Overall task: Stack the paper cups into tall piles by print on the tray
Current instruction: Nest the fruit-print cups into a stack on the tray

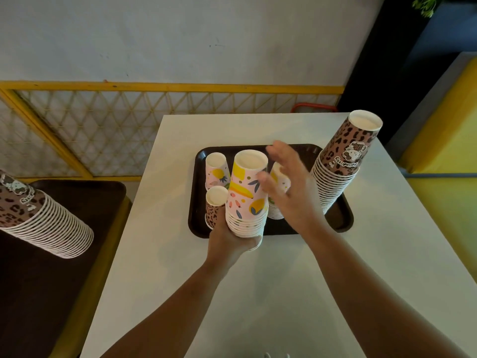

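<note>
Risk here is tipping — left hand [229, 239] is gripping the fruit-print stack [246, 195] from below over the tray [338, 218], right hand [286, 182] is hovering with spread fingers. One bump probably knocks the leopard pile [340, 161] off the desk [258, 293].

The flat rectangular plastic tray [335, 218] is dark brown on a white counter [271, 280]. The near stack of paper cups [247, 195] shows yellow fruit and blue leaves on pale pink with white rims. The tall right stack of paper cups [343, 156] is brown with black leopard spots. A yellow metal lattice railing [103, 125] lines the far left.
</note>
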Action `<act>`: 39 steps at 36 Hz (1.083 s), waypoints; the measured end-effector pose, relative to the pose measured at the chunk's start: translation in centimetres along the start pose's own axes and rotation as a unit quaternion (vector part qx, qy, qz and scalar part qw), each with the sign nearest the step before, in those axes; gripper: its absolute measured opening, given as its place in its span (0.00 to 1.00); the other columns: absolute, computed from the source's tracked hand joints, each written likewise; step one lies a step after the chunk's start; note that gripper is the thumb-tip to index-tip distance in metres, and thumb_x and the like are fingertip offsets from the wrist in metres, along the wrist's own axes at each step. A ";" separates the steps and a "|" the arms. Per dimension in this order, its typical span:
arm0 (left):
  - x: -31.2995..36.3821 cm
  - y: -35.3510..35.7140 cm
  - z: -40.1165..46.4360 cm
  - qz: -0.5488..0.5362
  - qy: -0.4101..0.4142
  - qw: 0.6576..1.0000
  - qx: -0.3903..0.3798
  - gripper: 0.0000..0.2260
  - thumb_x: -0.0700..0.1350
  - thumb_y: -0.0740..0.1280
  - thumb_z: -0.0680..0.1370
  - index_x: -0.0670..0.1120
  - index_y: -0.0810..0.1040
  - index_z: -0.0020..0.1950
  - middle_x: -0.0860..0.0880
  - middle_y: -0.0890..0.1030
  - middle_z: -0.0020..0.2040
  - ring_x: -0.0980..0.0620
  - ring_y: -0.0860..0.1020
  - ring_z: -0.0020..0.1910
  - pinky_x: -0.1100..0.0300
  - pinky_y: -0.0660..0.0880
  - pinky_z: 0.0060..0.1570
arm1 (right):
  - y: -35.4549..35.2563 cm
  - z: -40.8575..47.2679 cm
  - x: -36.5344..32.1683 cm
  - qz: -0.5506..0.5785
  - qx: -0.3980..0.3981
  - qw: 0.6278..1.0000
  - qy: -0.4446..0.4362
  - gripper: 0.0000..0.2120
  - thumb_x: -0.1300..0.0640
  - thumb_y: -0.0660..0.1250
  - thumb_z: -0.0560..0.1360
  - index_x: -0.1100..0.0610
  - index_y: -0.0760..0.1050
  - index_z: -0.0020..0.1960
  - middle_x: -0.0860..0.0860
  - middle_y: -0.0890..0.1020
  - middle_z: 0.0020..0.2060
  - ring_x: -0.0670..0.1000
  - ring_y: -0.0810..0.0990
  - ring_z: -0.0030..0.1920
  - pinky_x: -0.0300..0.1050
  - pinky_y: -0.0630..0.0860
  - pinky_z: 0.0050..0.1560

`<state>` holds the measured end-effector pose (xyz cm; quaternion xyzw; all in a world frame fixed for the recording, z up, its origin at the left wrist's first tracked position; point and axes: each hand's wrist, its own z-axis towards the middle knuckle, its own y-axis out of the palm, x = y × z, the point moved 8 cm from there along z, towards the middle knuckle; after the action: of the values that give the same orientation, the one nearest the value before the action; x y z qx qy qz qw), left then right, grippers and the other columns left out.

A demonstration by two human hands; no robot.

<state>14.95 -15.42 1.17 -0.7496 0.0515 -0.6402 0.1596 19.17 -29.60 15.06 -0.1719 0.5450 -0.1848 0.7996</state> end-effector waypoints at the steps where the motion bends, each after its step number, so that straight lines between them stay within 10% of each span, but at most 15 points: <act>1: 0.1 0.1 -0.1 0.004 0.000 1.000 -0.001 0.38 0.42 0.80 0.61 0.52 0.67 0.67 0.58 0.76 0.54 0.57 0.75 0.54 0.67 0.73 0.48 | 0.5 -0.3 -0.3 -0.004 -0.022 1.000 0.007 0.35 0.37 0.65 0.68 0.51 0.63 0.70 0.38 0.73 0.59 0.40 0.71 0.61 0.30 0.68 0.56; 8: 0.6 0.2 -0.5 0.020 0.006 1.000 0.000 0.37 0.42 0.80 0.61 0.54 0.66 0.65 0.60 0.75 0.51 0.60 0.73 0.50 0.78 0.69 0.39 | 1.5 -1.1 -0.7 -0.005 -0.034 0.999 0.016 0.30 0.45 0.71 0.67 0.55 0.69 0.65 0.48 0.79 0.56 0.45 0.78 0.55 0.45 0.79 0.53; 17: 0.6 0.4 -1.0 0.012 0.014 1.000 -0.012 0.39 0.42 0.81 0.60 0.55 0.66 0.65 0.58 0.77 0.56 0.58 0.76 0.54 0.75 0.70 0.46 | 0.3 -0.9 -1.2 -0.014 0.003 1.000 0.005 0.26 0.50 0.73 0.68 0.56 0.71 0.63 0.34 0.72 0.45 0.36 0.74 0.46 0.25 0.71 0.43; 31: -0.4 0.1 -1.2 0.003 -0.007 1.000 -0.014 0.43 0.50 0.80 0.56 0.54 0.67 0.68 0.58 0.78 0.58 0.56 0.77 0.58 0.54 0.75 0.58 | -4.7 1.6 -0.5 0.138 0.150 0.977 0.069 0.22 0.39 0.67 0.66 0.56 0.76 0.48 0.49 0.83 0.42 0.49 0.83 0.45 0.50 0.80 0.44; 39: -0.5 -0.3 -0.7 0.007 0.002 1.000 -0.006 0.41 0.44 0.81 0.61 0.52 0.65 0.69 0.53 0.77 0.62 0.52 0.75 0.60 0.54 0.76 0.59 | -7.9 2.6 0.3 0.093 0.268 0.958 0.030 0.19 0.52 0.68 0.74 0.61 0.71 0.60 0.47 0.79 0.51 0.38 0.78 0.48 0.26 0.73 0.43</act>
<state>14.11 -15.11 0.85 -0.7488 0.0612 -0.6405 0.1590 20.82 -36.44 19.42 0.1063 0.5126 -0.2539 0.8133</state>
